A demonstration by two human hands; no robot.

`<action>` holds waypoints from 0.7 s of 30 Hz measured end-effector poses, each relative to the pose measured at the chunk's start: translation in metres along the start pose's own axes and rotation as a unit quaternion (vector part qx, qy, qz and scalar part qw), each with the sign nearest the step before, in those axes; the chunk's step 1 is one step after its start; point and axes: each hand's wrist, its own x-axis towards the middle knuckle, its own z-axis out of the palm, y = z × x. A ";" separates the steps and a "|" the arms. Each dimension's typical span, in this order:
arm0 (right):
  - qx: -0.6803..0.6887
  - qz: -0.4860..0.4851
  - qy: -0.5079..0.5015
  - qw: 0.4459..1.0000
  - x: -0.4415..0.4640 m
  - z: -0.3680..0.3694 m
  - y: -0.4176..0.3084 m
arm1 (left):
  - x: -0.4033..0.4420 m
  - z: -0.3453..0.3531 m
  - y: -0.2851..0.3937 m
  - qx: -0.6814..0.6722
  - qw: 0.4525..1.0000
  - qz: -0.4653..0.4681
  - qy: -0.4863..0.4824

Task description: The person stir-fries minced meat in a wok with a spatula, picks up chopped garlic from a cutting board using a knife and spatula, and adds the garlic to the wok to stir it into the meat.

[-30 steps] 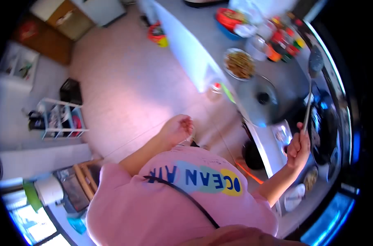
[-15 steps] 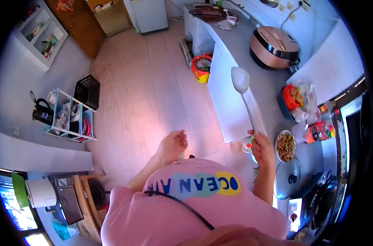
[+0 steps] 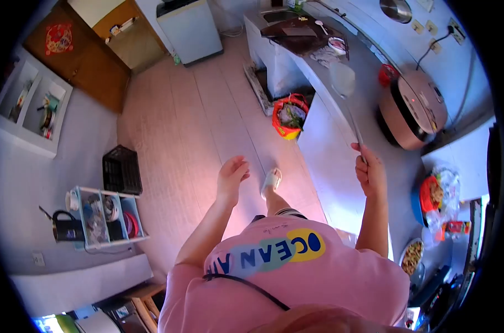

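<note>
My right hand (image 3: 371, 172) is wrapped round the long handle of a metal wok spatula (image 3: 342, 80). Its broad pale head points up and away from me, in front of the edge of the grey counter (image 3: 368, 94). My left hand (image 3: 232, 176) hangs over the tiled floor, its fingers loosely bent and slightly apart, with nothing in it. Beyond the spatula head lie a crumpled cloth (image 3: 324, 55), a small bowl (image 3: 337, 45) and a white spoon (image 3: 322, 26) near a dark board (image 3: 296, 34).
A rice cooker (image 3: 413, 111) stands on the counter at right, with a plate of food (image 3: 412, 257) nearer me. Below the counter, a red bin (image 3: 289, 116) sits on the floor. A shelf rack (image 3: 109, 216) and a black crate (image 3: 121, 169) stand at left.
My body has moved forward along the counter, and a foot now shows. The sink end looks closer, while the plate and cooker have slid nearer me. The spatula stays in my right hand.
</note>
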 end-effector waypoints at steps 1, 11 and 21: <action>-0.004 -0.020 0.007 1.000 0.029 0.006 -0.004 | 0.041 0.007 0.005 0.049 0.998 0.030 -0.025; 0.061 -0.020 0.070 0.995 0.239 0.059 -0.081 | 0.402 0.126 0.093 0.308 0.893 0.317 -0.086; 0.066 -0.072 0.271 0.958 0.338 0.114 -0.070 | 0.638 0.219 0.086 0.716 0.506 0.417 -0.241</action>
